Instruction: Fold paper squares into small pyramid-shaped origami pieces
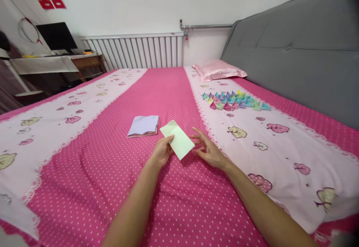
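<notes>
Pinching the pale green paper [181, 144] between thumb and fingers, the left hand [163, 150] held it above the pink bedspread [162, 93]. The right hand [211, 153], its fingers loosely spread, was just beside the paper's right corner. A lavender-topped paper stack [143, 125] lay nearby, to the left.

Home bedroom, pink patterned bed [168, 90], grey headboard [294, 41], pillow [218, 70], white radiator [134, 51]

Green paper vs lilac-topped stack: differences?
The green paper is in the left hand; the lilac-topped stack lies on the bedspread.
The green paper is oblong; the stack looks squarish.
The green paper shows one colour; the stack shows several.
Both look like paper.
</notes>
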Demonstrator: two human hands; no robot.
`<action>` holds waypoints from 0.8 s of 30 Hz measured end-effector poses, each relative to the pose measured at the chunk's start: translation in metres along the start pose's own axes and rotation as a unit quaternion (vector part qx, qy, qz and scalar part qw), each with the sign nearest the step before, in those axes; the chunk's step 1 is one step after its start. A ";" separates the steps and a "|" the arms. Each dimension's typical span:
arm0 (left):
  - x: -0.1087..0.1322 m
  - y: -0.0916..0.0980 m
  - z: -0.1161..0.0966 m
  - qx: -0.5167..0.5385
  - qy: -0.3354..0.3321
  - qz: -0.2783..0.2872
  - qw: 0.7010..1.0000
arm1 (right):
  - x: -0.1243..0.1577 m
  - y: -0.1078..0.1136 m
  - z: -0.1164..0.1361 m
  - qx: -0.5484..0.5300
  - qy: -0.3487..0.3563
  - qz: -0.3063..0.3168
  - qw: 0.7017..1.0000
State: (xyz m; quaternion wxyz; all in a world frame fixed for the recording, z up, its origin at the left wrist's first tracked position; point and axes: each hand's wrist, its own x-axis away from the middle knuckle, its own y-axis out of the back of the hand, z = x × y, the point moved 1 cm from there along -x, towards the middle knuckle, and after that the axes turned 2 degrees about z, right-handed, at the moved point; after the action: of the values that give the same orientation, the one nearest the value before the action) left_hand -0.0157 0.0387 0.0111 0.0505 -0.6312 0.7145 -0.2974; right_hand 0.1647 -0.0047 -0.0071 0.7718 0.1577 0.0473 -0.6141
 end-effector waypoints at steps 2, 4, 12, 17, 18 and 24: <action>0.003 -0.001 0.001 -0.030 0.027 0.026 0.999 | -0.001 0.001 0.002 0.036 0.044 -0.013 0.998; 0.005 -0.002 0.004 -0.063 0.048 0.061 0.995 | -0.001 0.001 0.004 0.061 0.067 -0.016 0.996; 0.007 0.000 0.012 -0.134 0.070 0.130 0.980 | -0.002 0.000 0.001 0.068 0.062 -0.006 0.996; 0.007 0.001 0.013 -0.146 0.076 0.157 0.974 | -0.003 -0.001 -0.003 0.050 0.041 -0.014 0.998; 0.007 0.001 0.013 -0.147 0.076 0.162 0.973 | -0.004 -0.001 -0.004 0.049 0.039 -0.022 0.998; 0.010 -0.006 0.012 -0.086 0.045 0.251 0.963 | -0.006 -0.002 -0.003 0.071 0.030 -0.075 0.994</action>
State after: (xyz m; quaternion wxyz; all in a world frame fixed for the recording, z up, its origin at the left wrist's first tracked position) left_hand -0.0072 0.0246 0.0068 0.0369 -0.4197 0.8743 -0.2410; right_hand 0.1616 0.0015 -0.0089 0.7087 0.2265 0.0382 -0.6671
